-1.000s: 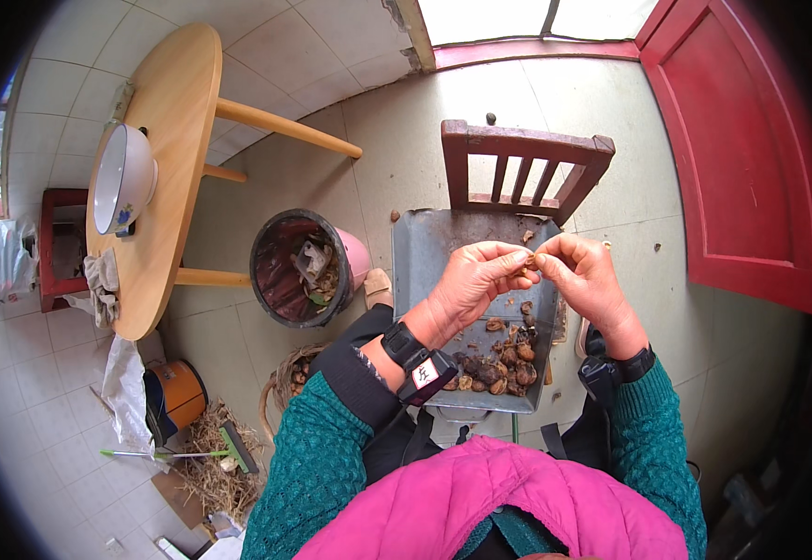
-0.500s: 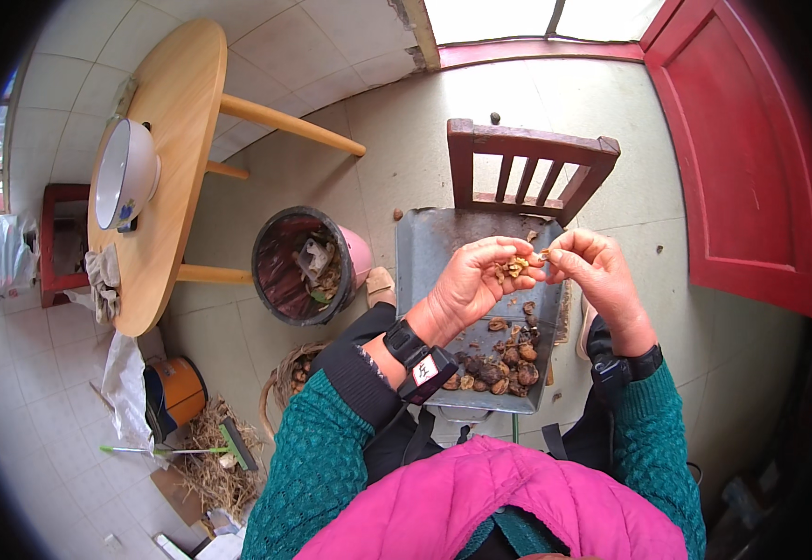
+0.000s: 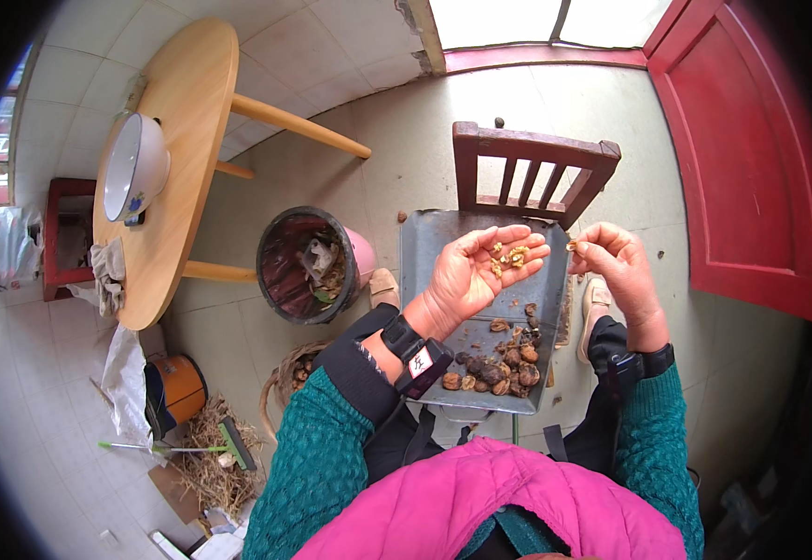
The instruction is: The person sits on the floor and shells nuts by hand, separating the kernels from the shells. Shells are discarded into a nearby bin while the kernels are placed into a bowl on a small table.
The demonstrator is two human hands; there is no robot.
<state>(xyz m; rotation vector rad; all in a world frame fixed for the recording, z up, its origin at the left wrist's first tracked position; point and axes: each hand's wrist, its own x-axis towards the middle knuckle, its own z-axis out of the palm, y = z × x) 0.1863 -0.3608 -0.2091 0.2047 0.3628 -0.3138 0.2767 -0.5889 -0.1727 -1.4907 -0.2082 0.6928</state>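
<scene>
My left hand (image 3: 473, 280) is turned palm up over the metal tray (image 3: 429, 247), its fingers stretched out. Several pale walnut kernels (image 3: 515, 256) lie across its palm and fingers. To the right, beyond the tray's edge, my right hand (image 3: 614, 271) is closed in a pinch, thumb against forefinger. A small walnut piece (image 3: 571, 245) shows at those fingertips; whether it is shell or kernel I cannot tell. Whole and broken walnuts (image 3: 499, 371), some with dark husks, are heaped in the near part of the tray, below both hands.
The tray rests against a dark wooden chair (image 3: 536, 140). Left of it stands a pink bucket (image 3: 361, 257) with scraps inside, and a wicker basket (image 3: 270, 397) nearer me. A round-ended wooden table (image 3: 196, 112) bears a white bowl (image 3: 149, 173). A red door (image 3: 742, 140) is at right.
My hands have moved apart: the right has drawn away to the right with the small piece in its pinch. My left hand has flattened out, showing the kernels on its palm.
</scene>
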